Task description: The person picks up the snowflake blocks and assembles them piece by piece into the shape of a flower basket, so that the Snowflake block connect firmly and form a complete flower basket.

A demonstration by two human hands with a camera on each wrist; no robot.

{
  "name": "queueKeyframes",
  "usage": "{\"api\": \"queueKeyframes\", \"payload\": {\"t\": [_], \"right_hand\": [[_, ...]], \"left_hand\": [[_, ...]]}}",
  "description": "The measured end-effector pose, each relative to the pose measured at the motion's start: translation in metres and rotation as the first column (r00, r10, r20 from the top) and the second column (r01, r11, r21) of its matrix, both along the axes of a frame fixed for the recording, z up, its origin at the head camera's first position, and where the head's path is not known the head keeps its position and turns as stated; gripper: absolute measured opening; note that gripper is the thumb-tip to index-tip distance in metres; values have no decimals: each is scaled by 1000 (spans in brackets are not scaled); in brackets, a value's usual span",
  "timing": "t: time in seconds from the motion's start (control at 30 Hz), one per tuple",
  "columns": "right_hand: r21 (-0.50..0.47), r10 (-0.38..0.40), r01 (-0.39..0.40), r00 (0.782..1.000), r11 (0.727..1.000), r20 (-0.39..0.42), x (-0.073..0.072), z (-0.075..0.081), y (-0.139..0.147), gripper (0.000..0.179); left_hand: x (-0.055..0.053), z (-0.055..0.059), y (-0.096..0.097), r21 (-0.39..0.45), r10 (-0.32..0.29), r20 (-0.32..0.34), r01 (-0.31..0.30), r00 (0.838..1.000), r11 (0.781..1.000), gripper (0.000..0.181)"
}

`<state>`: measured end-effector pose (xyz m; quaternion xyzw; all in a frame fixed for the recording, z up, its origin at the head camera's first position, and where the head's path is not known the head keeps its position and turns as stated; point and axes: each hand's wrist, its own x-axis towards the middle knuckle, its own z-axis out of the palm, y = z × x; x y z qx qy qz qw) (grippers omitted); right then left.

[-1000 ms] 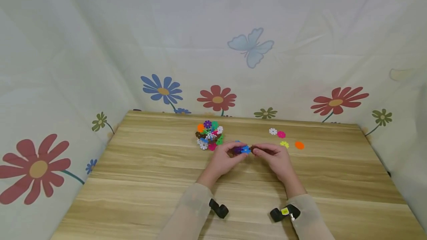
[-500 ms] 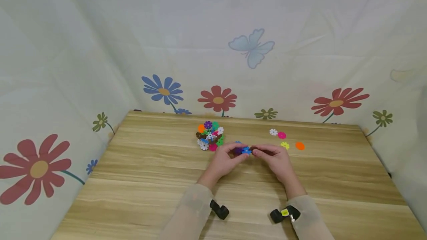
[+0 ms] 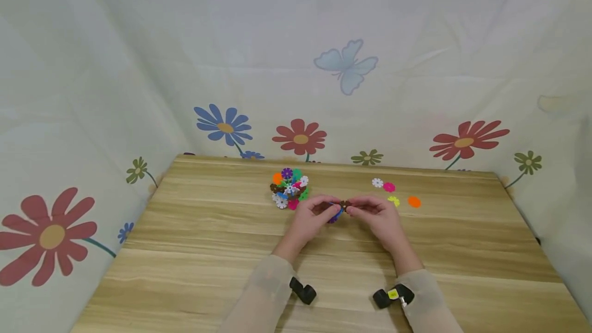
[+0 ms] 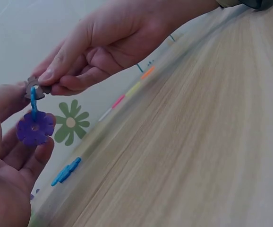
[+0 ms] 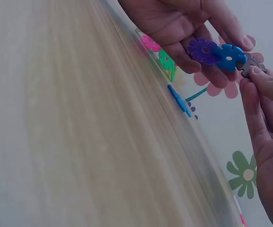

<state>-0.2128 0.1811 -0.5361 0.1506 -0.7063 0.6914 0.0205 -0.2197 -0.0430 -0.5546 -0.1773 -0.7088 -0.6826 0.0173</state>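
Note:
Brown, blue and purple flower-shaped interlocking discs are joined in a short row between the two hands. In the right wrist view the purple disc (image 5: 203,51) is slotted to the blue disc (image 5: 229,57), and the brown disc (image 5: 251,64) sits at the end. My right hand (image 3: 380,218) pinches the brown disc between thumb and fingers. My left hand (image 3: 309,218) pinches at the brown and blue end, its other fingers behind the purple disc. In the left wrist view the blue and purple discs hang below the brown one.
A many-coloured cluster of joined discs (image 3: 290,189) stands left of the hands on the wooden table (image 3: 208,240). To the right lie white (image 3: 377,183), pink (image 3: 389,187), yellow (image 3: 393,201) and orange (image 3: 414,202) discs. A loose blue disc (image 4: 66,171) lies close beyond the hands.
The joined discs have turned: blue and purple now hang below the fingers, and the brown disc shows its face between the fingertips. Both hands have drawn slightly closer together.

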Motion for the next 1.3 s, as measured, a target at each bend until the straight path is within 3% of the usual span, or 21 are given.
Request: {"api": "queueKeyframes", "payload": {"t": [0.17, 0.33, 0.43, 0.57, 0.73, 0.87, 1.0, 1.1, 1.17, 1.3], "right_hand": [[39, 4, -4, 1000, 999, 0, -2, 3, 4, 29], [98, -121, 118, 992, 988, 23, -6, 6, 35, 35], [162, -250, 242, 968, 957, 28, -8, 5, 61, 36], [236, -397, 385, 918, 892, 6, -9, 3, 90, 37], [315, -485, 466, 874, 826, -22, -7, 0, 114, 38], [413, -472, 440, 881, 797, -28, -6, -2, 126, 44], [525, -415, 412, 902, 744, -120, -9, -8, 132, 45], [581, -389, 429, 899, 692, -201, -11, -11, 131, 41], [598, -391, 438, 895, 671, -217, -12, -11, 129, 39], [612, -410, 410, 900, 676, -151, -11, -9, 125, 38]], "left_hand": [[-2, 0, 1, 51, 36, -8, -35, 999, 998, 14], [-2, 2, 0, 113, 61, 26, -64, 998, 992, 12], [-1, 3, -2, 108, 57, 41, -62, 997, 992, 13], [-1, 4, -3, 91, 47, 48, -51, 998, 995, 12], [-3, 2, -4, 92, 39, 33, -42, 999, 995, 13], [-3, 0, -3, 103, 33, 23, -35, 999, 994, 15], [-2, 1, -2, 104, 34, 24, -36, 999, 994, 14], [-2, 2, -2, 95, 38, 33, -41, 999, 995, 13], [-2, 3, -2, 92, 39, 37, -43, 999, 995, 12], [-1, 3, -3, 86, 46, 40, -50, 998, 995, 13]]}}
